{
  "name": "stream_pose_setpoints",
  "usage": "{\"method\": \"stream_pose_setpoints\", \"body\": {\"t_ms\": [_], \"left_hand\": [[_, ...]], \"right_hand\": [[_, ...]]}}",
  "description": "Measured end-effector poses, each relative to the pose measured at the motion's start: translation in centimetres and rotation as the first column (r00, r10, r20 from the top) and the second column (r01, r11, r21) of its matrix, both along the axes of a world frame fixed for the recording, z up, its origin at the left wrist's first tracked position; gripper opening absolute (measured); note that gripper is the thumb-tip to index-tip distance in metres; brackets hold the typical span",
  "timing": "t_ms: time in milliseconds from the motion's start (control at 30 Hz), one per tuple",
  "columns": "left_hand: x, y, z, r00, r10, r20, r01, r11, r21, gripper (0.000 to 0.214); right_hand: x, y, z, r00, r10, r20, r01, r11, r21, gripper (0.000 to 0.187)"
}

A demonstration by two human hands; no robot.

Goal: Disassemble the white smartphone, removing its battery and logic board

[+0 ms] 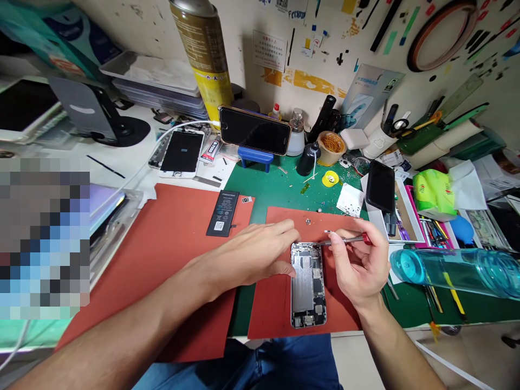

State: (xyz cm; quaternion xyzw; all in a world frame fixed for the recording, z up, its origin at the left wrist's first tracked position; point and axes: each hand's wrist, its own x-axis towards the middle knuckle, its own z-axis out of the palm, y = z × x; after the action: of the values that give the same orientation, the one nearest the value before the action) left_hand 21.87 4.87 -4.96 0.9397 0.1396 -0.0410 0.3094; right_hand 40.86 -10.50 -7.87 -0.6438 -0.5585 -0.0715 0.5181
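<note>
An opened phone (304, 281) lies on a red-brown mat (268, 314), its battery bay bare and its circuit boards showing. My left hand (264, 249) is closed at the phone's upper left, with the thumb against the left edge and bent fingers by the top corner. In my right hand (361, 260) a thin screwdriver (349, 239) with a red end is pinched between thumb and fingers. Its tip points at the phone's top right corner. A black phone battery (223, 214) rests left of my left hand, and small metal parts (308, 221) lie above the phone.
A phone (255, 130) leans on a blue stand (255, 157) at the back. Right of my right hand lies a blue-green bottle (455, 271). A box with a black phone (380, 187) stands behind it. A detached screen (182, 151) and spray can (207, 59) are farther left.
</note>
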Motion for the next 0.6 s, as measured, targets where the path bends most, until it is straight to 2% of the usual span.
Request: {"method": "stream_pose_setpoints", "body": {"t_ms": [367, 600], "left_hand": [[0.25, -0.01, 0.26, 0.999, -0.006, -0.045, 0.006, 1.0, -0.008, 0.034], [0.18, 0.03, 0.4, 0.999, -0.009, -0.035, 0.009, 1.0, -0.01, 0.034]], "right_hand": [[0.25, -0.42, -0.31, 0.994, -0.11, 0.006, 0.11, 0.994, 0.028, 0.053], [0.29, -0.39, -0.31, 0.993, -0.116, 0.013, 0.116, 0.992, 0.054, 0.056]]}}
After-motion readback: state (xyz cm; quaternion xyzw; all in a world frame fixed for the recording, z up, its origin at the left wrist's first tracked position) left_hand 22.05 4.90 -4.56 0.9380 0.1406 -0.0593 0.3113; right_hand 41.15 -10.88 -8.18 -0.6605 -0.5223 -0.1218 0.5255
